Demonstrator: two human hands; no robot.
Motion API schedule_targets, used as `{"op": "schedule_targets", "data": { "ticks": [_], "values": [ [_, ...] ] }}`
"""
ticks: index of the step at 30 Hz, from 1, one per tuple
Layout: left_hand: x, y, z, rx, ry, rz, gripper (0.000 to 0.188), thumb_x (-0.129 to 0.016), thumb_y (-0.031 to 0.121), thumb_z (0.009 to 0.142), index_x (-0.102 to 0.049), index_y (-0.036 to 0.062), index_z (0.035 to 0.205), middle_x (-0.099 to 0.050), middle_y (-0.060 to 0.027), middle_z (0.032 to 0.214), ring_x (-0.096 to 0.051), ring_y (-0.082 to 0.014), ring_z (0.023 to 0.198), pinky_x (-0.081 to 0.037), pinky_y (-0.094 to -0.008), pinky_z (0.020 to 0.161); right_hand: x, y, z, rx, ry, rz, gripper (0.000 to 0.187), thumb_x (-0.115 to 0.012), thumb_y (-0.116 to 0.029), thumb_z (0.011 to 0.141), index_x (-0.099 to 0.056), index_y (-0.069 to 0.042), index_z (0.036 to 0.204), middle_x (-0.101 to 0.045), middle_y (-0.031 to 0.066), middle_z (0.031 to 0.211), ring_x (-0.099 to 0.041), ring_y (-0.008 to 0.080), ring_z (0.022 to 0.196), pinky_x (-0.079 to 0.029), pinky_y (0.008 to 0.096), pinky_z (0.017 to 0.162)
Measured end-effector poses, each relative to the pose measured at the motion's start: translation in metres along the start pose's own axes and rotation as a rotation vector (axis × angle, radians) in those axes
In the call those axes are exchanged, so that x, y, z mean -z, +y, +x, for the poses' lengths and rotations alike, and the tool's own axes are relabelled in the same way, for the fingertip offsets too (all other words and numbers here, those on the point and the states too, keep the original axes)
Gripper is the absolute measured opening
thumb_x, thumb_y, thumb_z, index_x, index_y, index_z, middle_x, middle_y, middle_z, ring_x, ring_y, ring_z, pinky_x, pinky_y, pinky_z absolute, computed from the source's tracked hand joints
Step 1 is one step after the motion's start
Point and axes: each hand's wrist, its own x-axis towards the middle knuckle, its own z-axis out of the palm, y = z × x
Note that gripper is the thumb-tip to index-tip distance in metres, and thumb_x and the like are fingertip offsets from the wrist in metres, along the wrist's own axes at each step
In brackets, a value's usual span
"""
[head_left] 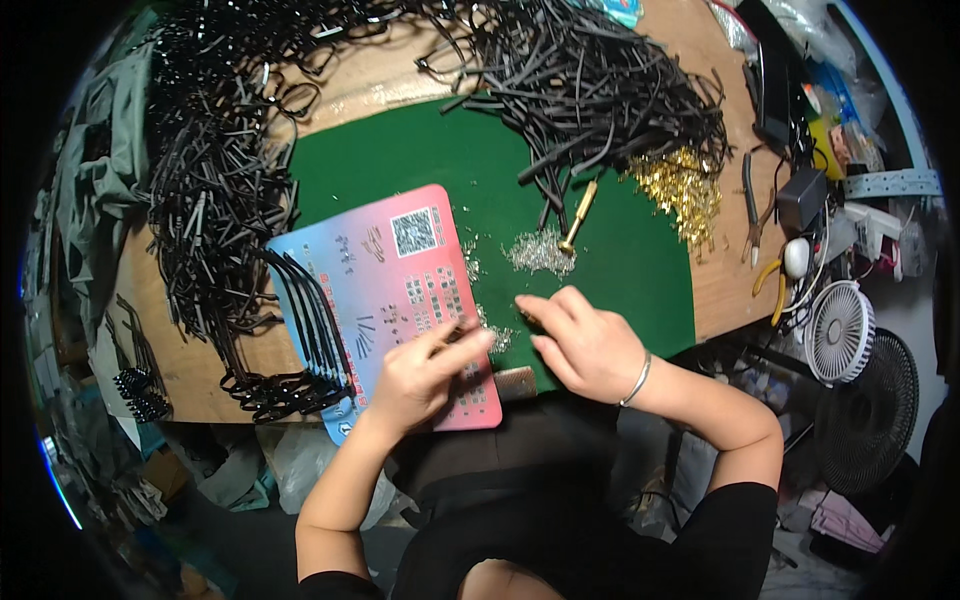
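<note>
My left hand (420,375) is over the right part of a pink and blue printed card (380,240), its fingers pinched together. What lies between them is too small to make out. Across a narrow gap, my right hand (592,348) hovers above a green mat (640,300), thumb and fingers curled closed on something I cannot make out. Loose tiny silver screws (495,338) lie scattered between the hands. Beyond them sit a larger pile of silver screws (540,252) and a brass-coloured screwdriver (579,216). Several black glasses temples (305,310) lie side by side on the card's left edge.
Heaps of black temples cover the table's left (215,210) and far right (610,90). Small gold-coloured metal parts (685,195) are piled on the right. Pliers (750,210), yellow-handled cutters (768,290) and a white fan (839,332) stand at the right edge.
</note>
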Motion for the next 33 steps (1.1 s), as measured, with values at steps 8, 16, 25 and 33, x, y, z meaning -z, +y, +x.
{"op": "schedule_targets", "data": {
  "ticks": [8,16,25,33],
  "values": [
    [0.009,0.013,-0.006,0.706,0.085,-0.996,0.032,-0.051,0.005,0.09,-0.051,-0.0039,0.12,-0.061,-0.0161,0.111,-0.063,-0.0214,0.092,-0.053,-0.0314,0.074,0.012,0.003,0.013,-0.09,-0.145,0.285,0.031,-0.053,-0.016,0.086,-0.049,-0.002,0.114,-0.056,0.016,0.1,-0.06,0.032,0.084,-0.05,0.0374,0.074],
    [0.027,0.026,-0.041,0.49,-0.161,-1.557,0.077,-0.041,-0.012,0.071,-0.016,-0.0019,0.142,-0.023,-0.0187,0.146,-0.025,-0.0301,0.135,-0.021,-0.0411,0.111,0.045,0.0,0.168,-0.009,0.089,-0.197,0.024,-0.053,-0.021,0.081,-0.055,0.003,0.084,-0.06,0.0226,0.077,-0.06,0.0385,0.075,-0.049,0.0433,0.067],
    [0.011,0.035,-0.046,0.868,0.202,-0.844,0.017,-0.062,-0.001,0.083,-0.06,-0.0039,0.099,-0.068,-0.0085,0.087,-0.065,-0.0138,0.082,-0.053,-0.0254,0.071,0.07,0.008,0.271,-0.311,0.212,-0.504,0.02,-0.052,-0.006,0.079,-0.063,0.001,0.094,-0.065,0.0207,0.096,-0.065,0.031,0.09,-0.053,0.0392,0.078],
    [0.005,0.017,-0.012,0.555,0.21,-0.059,0.011,-0.056,0.008,0.087,-0.06,-0.0013,0.092,-0.064,-0.0149,0.076,-0.065,-0.0242,0.065,-0.05,-0.0319,0.059,0.12,0.052,0.268,-0.367,0.249,-0.315,0.027,-0.06,-0.019,0.076,-0.059,0.0,0.096,-0.064,0.0217,0.095,-0.062,0.0358,0.089,-0.05,0.0405,0.077]
  ]
}}
